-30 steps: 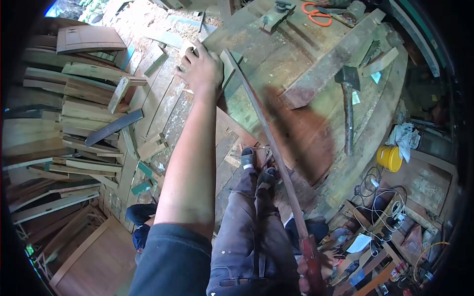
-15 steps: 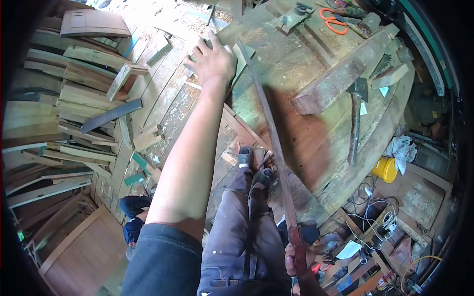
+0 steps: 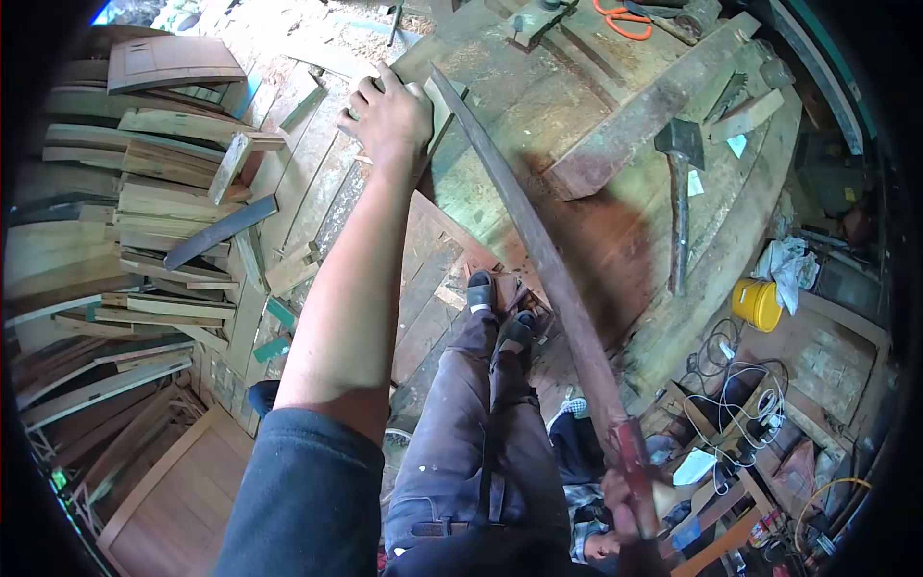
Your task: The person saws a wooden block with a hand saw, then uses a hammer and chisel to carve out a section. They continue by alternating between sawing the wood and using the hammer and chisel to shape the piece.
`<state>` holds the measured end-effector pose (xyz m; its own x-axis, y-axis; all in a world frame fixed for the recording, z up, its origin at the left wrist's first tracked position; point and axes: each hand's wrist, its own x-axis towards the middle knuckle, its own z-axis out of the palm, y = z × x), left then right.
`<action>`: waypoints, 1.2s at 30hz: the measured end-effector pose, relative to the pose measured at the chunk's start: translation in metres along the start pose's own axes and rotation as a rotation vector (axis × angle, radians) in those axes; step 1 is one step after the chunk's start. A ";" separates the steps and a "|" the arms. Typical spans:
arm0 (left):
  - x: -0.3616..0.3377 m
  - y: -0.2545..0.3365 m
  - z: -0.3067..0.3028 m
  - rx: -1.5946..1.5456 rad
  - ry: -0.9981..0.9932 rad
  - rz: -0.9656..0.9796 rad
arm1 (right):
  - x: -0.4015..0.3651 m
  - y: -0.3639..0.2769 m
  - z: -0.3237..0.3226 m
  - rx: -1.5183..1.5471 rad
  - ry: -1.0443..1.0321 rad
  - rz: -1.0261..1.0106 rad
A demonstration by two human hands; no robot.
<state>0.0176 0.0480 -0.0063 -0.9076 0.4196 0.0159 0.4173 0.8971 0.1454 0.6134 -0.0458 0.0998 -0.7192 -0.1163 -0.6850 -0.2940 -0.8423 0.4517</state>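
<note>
My left hand (image 3: pixel 389 123) is at the far edge of the wooden workbench (image 3: pixel 481 207), its bent fingers over a piece of wood (image 3: pixel 444 104); the palm's contact is hidden. At lower right, my right hand (image 3: pixel 630 500), blurred, is closed around the red handle of a long handsaw (image 3: pixel 553 264). Its brownish blade narrows towards the tip, which lies beside the piece of wood, right of my left hand. I cannot make out the teeth or whether the blade touches the wood.
On the bench lie a thick timber block (image 3: pixel 654 115), a hammer (image 3: pixel 681 202) and orange-handled scissors (image 3: pixel 623 17). Stacked boards (image 3: pixel 183 154) fill the left. Cables (image 3: pixel 740 404) and a yellow bucket (image 3: pixel 757 305) are at right. Another person (image 3: pixel 577 452) is low behind my legs.
The handsaw has come nearer the camera, its handle shifting right and its tip slightly left. My right hand has moved right with it. The view has shifted a little; my left hand stays by the wood.
</note>
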 end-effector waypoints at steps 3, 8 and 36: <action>0.000 0.002 -0.002 0.023 -0.012 -0.008 | -0.024 0.009 0.027 -1.147 0.006 -0.477; 0.000 0.003 0.000 0.038 0.032 -0.006 | -0.006 0.030 0.059 -2.123 0.029 -1.307; 0.006 0.002 0.006 -0.041 0.062 0.001 | -0.074 -0.053 0.412 -1.048 -0.882 -0.671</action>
<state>0.0131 0.0531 -0.0119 -0.9089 0.4098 0.0773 0.4170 0.8897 0.1859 0.4224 0.2243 0.3625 -0.8842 0.4493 0.1279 -0.4169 -0.6356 -0.6498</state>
